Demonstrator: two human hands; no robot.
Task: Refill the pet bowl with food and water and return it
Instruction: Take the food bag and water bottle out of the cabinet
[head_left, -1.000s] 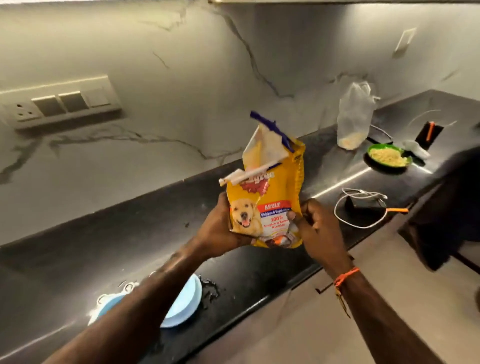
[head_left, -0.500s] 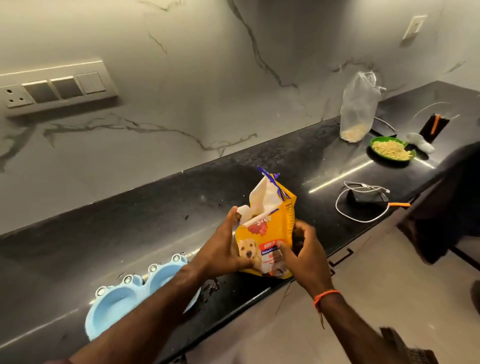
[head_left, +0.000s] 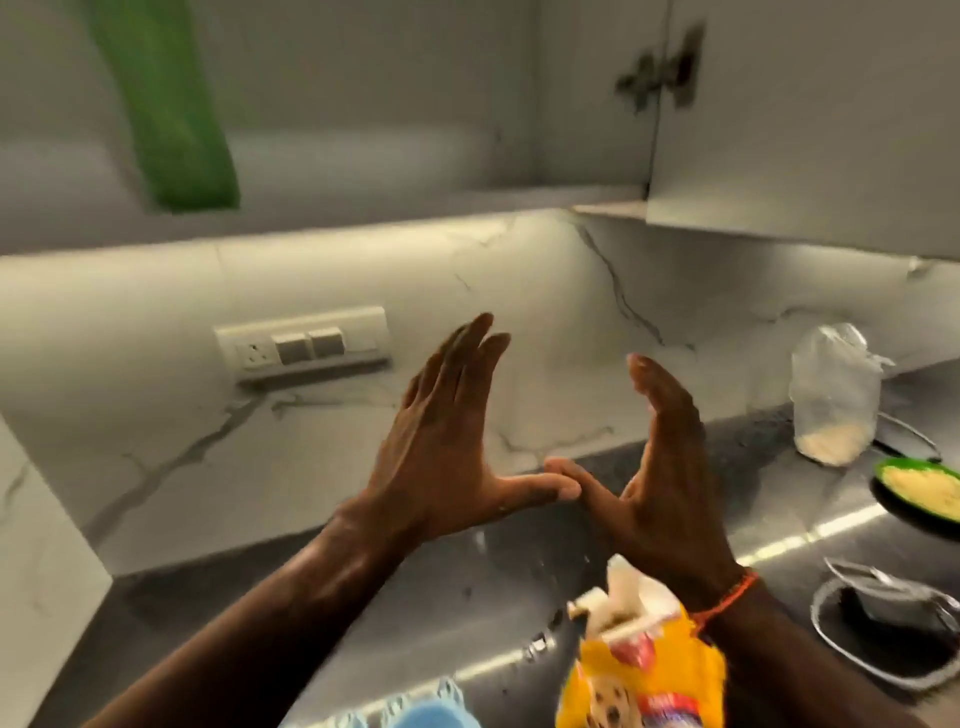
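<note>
Both hands are raised above the dark polished stone counter (head_left: 467, 613), empty and spread flat. The left hand (head_left: 447, 447) has its fingers straight and pointing up toward the white marble backsplash (head_left: 311, 447); the right hand (head_left: 660, 478) stands palm inward, fingers together. Their thumb tips touch between them, and neither hand grips anything.

The yellow dog-food pouch with a puppy picture and a torn white top (head_left: 644, 670) stands upright on the counter near its front edge, below the right wrist, which wears an orange thread band (head_left: 727, 597). The pouch is free of both hands. Just left of it, at the front edge, the rim of the light blue plastic pet bowl (head_left: 426, 714) shows, mostly cut off by the frame, lying below and between the forearms.

Toward the right end of the counter stand a clear plastic bag with pale grains (head_left: 834, 400) and a green dish of yellow food (head_left: 919, 491).
</note>
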